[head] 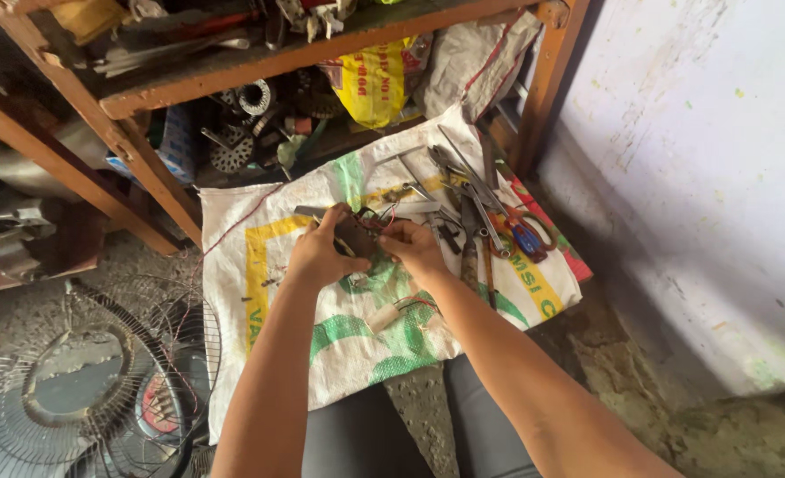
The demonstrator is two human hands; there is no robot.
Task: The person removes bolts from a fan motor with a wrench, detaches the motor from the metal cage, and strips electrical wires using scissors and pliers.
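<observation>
Nearest the camera are the person's knees in grey cloth, and on the floor at the left lies a wire fan guard (82, 389). Both forearms reach forward over a white woven sack (259, 292) printed in green and yellow, spread flat as a work mat.

The left hand (320, 257) and the right hand (413, 248) meet over the middle of the sack, and both are closed on a small dark part (357, 235) held between them just above the cloth. The left fingers wrap its near left side with the thumb up on top; the right fingers pinch its right edge. Thin red wires (383, 217) trail off it (what the part is exactly is hard to tell, as the hands cover most of it). A small pale block (383, 317) lies on the sack just below the hands, with a thin wire beside it.

To work this well, I would judge it best to keep the part low over the sack so anything that drops stays on the cloth, steady it with the left hand, and let the right fingertips do the fine work without tugging the wires.

Beyond the hands a heap of tools (472, 212) rests on the sack's far right. Farther still stands a wooden shelf (233, 66) crowded with metal parts, with a yellow bag (375, 84) under it.
</observation>
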